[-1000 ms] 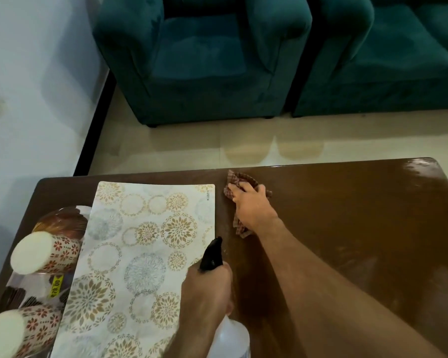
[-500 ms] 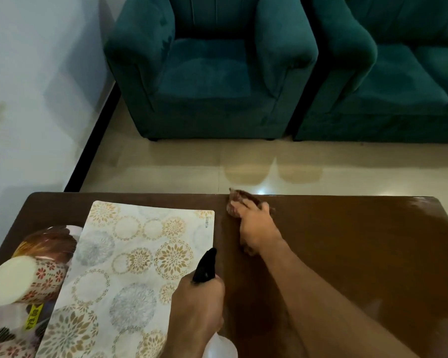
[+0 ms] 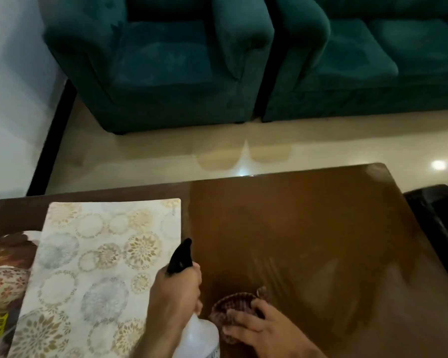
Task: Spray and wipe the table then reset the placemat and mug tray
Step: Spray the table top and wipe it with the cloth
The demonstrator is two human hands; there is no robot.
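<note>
The spray bottle (image 3: 192,332) is gripped round its neck by the left hand (image 3: 175,295), just beside the placemat (image 3: 101,267). The cloth (image 3: 230,308) is pressed flat on the table (image 3: 308,241) near the front edge under the right hand (image 3: 259,329), fingers spread. Cloth looks soft and bunchy — best kept under the palm. The glossy top is probably slick once sprayed.

Tabletop (image 3: 321,228) bare across right half, far corner free. Left half taken: placemat (image 3: 101,267) flat, mug tray (image 3: 8,254) at left edge with mug (image 3: 5,282). Near edge crowded: spray bottle (image 3: 192,329), cloth (image 3: 230,311) just beside it.
</note>
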